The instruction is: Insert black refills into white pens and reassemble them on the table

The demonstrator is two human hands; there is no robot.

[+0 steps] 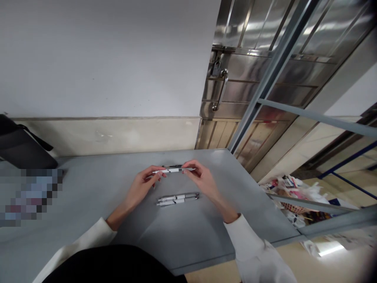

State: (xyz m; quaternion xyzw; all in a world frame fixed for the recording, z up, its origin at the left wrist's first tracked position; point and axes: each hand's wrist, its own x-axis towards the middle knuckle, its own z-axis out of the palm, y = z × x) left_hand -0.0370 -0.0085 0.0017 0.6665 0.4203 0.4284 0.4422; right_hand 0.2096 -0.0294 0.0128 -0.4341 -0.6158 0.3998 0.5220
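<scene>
Pinching one pen (pixel 173 170) crosswise, your left hand (pixel 140 188) and right hand (pixel 206 184) gripped near its ends; two pens (pixel 173 199) lay closer to you, nearly parallel!

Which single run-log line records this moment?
left hand: holding white pen | right hand: holding its other end | more pens: lying on table
</scene>
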